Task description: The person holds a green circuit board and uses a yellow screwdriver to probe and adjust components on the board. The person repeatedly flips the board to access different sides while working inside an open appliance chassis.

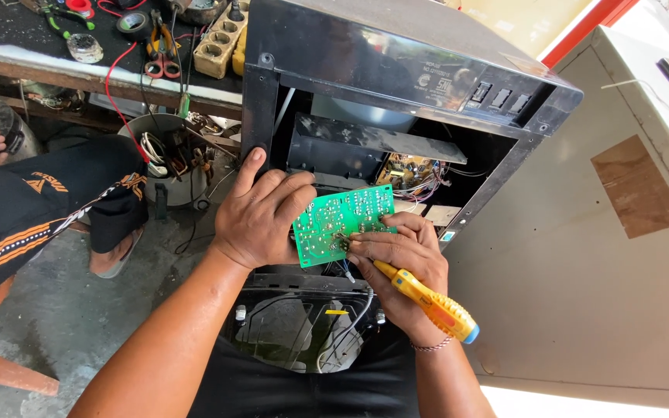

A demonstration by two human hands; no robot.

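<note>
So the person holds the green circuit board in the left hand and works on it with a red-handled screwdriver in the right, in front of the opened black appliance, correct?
Not quite: the screwdriver in the right hand has a yellow handle with orange grip and a blue end, not red. The head view shows it. The rest stands: the left hand holds the green circuit board before the opened black appliance.

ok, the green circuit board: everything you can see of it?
The green circuit board is rectangular, its solder side up, dotted with silvery joints and pale traces. It is tilted, in front of the open black appliance casing. The left hand grips its left edge; the right hand touches its lower edge, holding a yellow screwdriver.
</note>
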